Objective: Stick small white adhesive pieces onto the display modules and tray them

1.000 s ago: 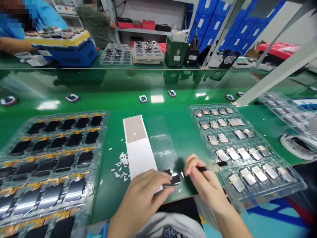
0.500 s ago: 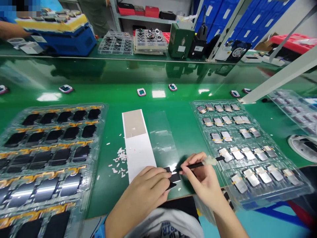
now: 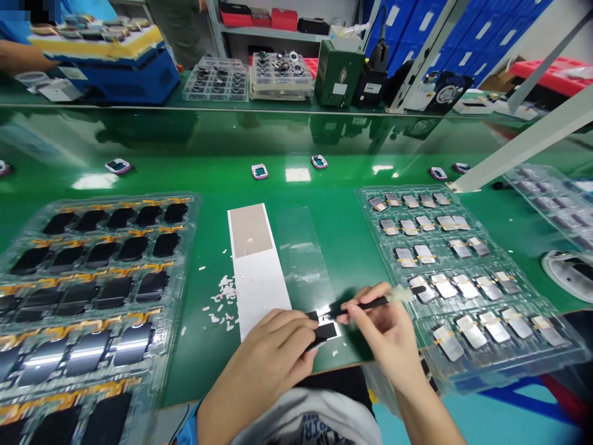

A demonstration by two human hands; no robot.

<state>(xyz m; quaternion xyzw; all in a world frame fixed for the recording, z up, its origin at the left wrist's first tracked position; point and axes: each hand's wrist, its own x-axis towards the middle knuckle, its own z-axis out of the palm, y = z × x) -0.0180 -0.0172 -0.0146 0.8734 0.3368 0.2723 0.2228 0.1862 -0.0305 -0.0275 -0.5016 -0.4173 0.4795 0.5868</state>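
Observation:
My left hand point(image 3: 273, 352) is closed with its fingertips over a dark flat piece point(image 3: 326, 332) with a white edge, low over the front of the green bench. The fingers hide much of that piece. A black pointed end sticks out under my left fingers; its kind is unclear. In my right hand point(image 3: 382, 318) is a slim black tool point(image 3: 373, 304), pinched between thumb and fingers, with a pale wrapped patch near its rear. Its tip reaches a small white and silvery spot point(image 3: 324, 316) beside the dark piece. A white strip sheet point(image 3: 259, 284) lies just beyond my left hand.
A clear tray point(image 3: 197, 204) of black screens stands at left, another tray point(image 3: 403, 309) of silvery pieces at right. Paper scraps point(image 3: 226, 290) and a clear film point(image 3: 301, 247) lie between them. Several small frames point(image 3: 259, 171) sit farther back. A slanting white post point(image 3: 519, 145) crosses the right side.
My left fingers have drawn slightly down and left, and more of the dark piece shows. The tool in my right hand has tilted a little, its tip still at the piece.

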